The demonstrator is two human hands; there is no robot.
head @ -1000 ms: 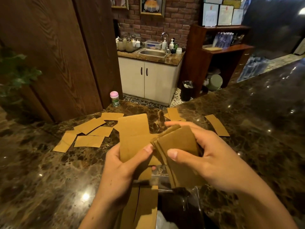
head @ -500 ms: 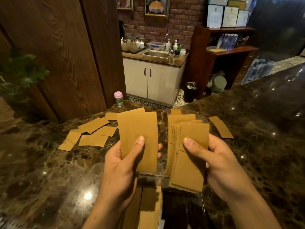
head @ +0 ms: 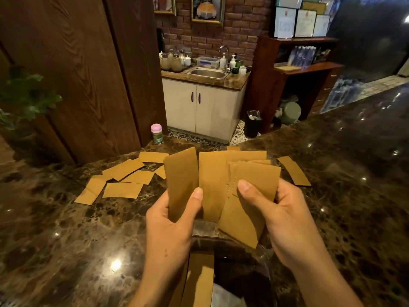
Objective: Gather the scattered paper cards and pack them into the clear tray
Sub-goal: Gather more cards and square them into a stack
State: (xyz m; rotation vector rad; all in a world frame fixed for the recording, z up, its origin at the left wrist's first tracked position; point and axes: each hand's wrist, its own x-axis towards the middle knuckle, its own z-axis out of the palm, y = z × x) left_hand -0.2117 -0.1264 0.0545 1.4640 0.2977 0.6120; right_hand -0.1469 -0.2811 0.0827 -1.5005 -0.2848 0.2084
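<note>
Duly noted both hands raised above the marble counter (head: 66,240), each closed on paper. Found the left hand (head: 168,227) gripping a single card (head: 181,180) by its lower half, thumb across the near face and fingers behind, card upright and tilted slightly leftward. Found the right hand (head: 285,220) gripping a fanned stack of cards (head: 250,173), thumb pressed on the front card beside a dotted row of perforations, fingers curled round the right edge. Recorded the single card just left of the stack, top edges near but apart; could not tell about contact lower down. Located the clear tray (head: 265,260) directly below both hands, at the near edge of the counter, with several cards in the tray (head: 199,278) along its left side. Observed the lower corner of the stack hanging just over the tray's far rim. Observed a loose group of scattered cards (head: 124,178) lying flat on the counter beyond and left of the left hand, some overlapping, well apart from the tray. Logged one lone card (head: 293,170) flat on the counter right of the stack, beyond the right hand. Noted a small pink-lidded jar (head: 156,134) at the far counter edge, and a sink (head: 207,73) above a white cabinet (head: 212,109) further back.
</note>
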